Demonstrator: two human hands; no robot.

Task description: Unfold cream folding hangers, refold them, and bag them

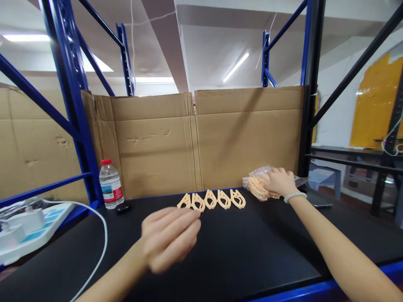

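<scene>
My right hand (279, 182) reaches to the back right, its fingers curled over a clear plastic bag (260, 171) and its fingertips hidden. Beige plastic pieces (257, 188) lie piled in that bag. Several teardrop-shaped beige pieces (223, 199), like folded plastic hangers or clips, form a row on the black tabletop (233, 247), pointed ends toward the back. Just in front of the row's left end hovers my left hand (171, 239), slightly blurred. Its fingers are closed together, and whatever they may hold is hidden. A pale beaded bracelet (295, 196) circles my right wrist.
At the back left stands a water bottle (111, 184) with a small black object (122, 207) beside it. A power strip (47, 222) with a white cable (104, 239) is on the left. Cardboard (245, 138) walls the back; blue posts (78, 126) frame the sides.
</scene>
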